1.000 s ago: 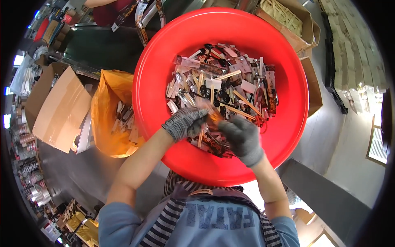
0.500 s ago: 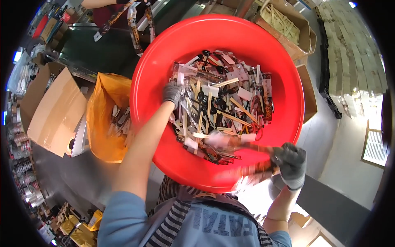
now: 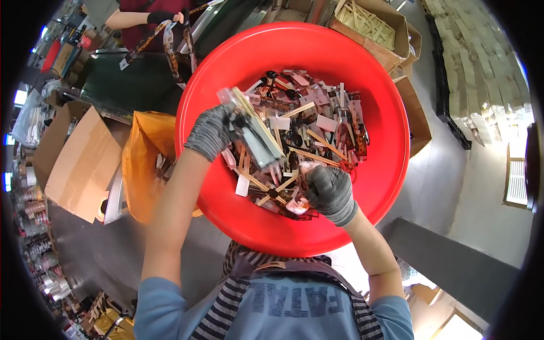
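Note:
A big red tub (image 3: 266, 54) in front of me holds a heap of mixed cutlery packets (image 3: 326, 122), with wooden chopsticks, black spoons and white napkins in clear, brown-printed wrap. My left hand (image 3: 209, 131), in a grey glove, is closed on cutlery packets (image 3: 258, 139) raised over the heap's left side; pale chopsticks and a whitish sheet show through the film. My right hand (image 3: 330, 194), also gloved, is a fist low over the heap's near right part. From it juts a crumpled printed packet (image 3: 298, 205), mostly covered by the fingers.
An orange sack (image 3: 148, 139) and an open cardboard box (image 3: 79, 161) stand left of the tub. A box of wooden chopsticks (image 3: 371, 28) is at the far right. Across the dark green conveyor (image 3: 127, 82), another person's hand (image 3: 170, 18) holds packet strips.
My left hand has risen from the heap, bringing up packets. My right hand has swung from the tub's near right rim inward over the heap. The other person's hand has come into view.

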Demonstrator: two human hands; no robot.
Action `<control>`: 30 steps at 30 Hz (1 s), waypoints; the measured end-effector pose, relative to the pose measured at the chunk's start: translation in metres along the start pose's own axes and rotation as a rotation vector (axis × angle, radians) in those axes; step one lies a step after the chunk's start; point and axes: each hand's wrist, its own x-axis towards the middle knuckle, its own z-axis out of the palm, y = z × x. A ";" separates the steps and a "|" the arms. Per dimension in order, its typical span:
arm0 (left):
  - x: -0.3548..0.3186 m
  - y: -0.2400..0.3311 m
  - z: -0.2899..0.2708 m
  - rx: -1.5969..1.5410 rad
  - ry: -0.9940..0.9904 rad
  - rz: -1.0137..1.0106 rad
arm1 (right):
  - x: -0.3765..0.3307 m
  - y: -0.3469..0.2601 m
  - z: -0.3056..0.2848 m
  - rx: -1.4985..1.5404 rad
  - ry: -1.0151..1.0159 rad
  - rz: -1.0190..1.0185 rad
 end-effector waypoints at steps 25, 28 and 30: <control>0.168 -0.089 -0.072 1.462 0.476 0.095 | -0.031 -0.009 -0.146 -0.053 0.086 0.356; 0.172 -0.097 -0.084 1.419 0.518 0.188 | -0.035 -0.005 -0.152 -0.044 0.150 0.505; 0.169 -0.098 -0.105 1.097 0.391 0.338 | -0.031 0.005 -0.139 -0.098 0.011 0.634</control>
